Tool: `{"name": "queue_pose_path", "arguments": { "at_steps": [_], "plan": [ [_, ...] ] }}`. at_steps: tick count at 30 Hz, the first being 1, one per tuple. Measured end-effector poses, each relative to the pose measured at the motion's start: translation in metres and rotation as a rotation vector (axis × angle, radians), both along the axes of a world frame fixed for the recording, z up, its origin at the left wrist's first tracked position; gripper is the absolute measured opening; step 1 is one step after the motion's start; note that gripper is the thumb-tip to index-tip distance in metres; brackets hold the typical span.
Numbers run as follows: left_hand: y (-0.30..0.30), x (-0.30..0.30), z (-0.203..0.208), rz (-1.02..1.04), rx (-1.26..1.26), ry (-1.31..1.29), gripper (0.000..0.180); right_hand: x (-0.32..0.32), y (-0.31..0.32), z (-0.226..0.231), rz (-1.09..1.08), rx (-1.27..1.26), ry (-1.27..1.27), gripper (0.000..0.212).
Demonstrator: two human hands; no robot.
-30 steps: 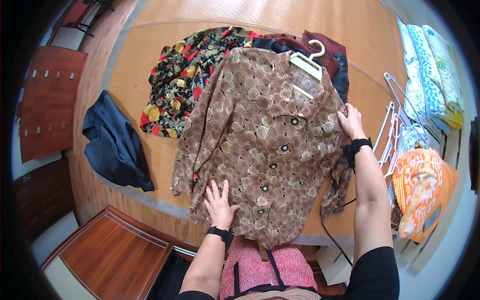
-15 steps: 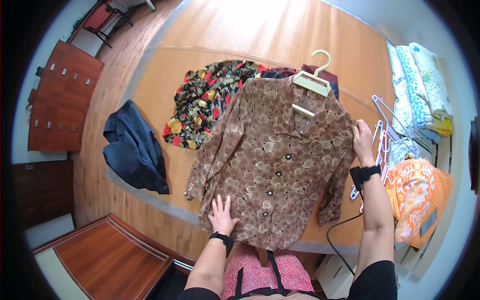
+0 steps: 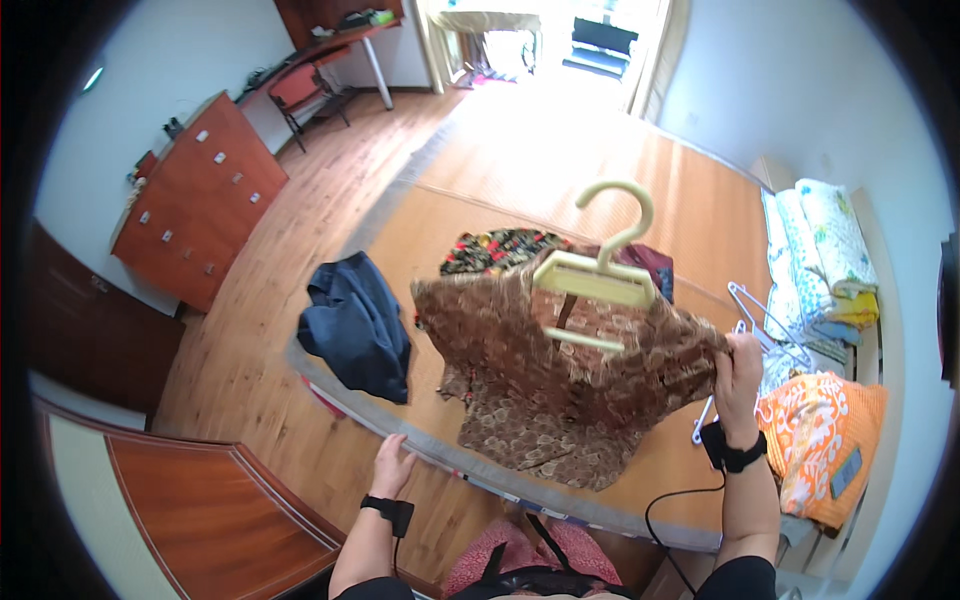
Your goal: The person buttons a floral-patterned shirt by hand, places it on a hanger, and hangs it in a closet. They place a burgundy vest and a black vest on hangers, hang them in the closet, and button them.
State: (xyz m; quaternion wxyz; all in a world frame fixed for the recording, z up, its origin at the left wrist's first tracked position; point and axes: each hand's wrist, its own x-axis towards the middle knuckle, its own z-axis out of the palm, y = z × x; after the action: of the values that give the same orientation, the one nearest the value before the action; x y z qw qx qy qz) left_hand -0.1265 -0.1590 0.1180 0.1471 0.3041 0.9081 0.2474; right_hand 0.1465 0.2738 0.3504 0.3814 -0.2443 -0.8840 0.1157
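I'm holding up the brown, rose-patterned cloth shirt, right hand gripping its edge, empty, loose-fingered left hand probably needing to steady it.

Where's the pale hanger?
In the head view, right of centre: the pale hanger sits in the neck of the brown shirt, left of the right hand.
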Motion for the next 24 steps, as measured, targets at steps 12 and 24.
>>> {"name": "queue_pose_path", "arguments": {
  "at_steps": [12,24],
  "plan": [
    [-0.052,0.067,0.298,0.221,0.632,0.389,0.061,-0.014,-0.098,0.069,0.538,0.057,0.071,0.017],
    [-0.08,0.205,0.351,0.153,0.385,0.027,0.043,-0.012,-0.144,0.072,0.951,0.061,0.189,0.019]
  ]
}}
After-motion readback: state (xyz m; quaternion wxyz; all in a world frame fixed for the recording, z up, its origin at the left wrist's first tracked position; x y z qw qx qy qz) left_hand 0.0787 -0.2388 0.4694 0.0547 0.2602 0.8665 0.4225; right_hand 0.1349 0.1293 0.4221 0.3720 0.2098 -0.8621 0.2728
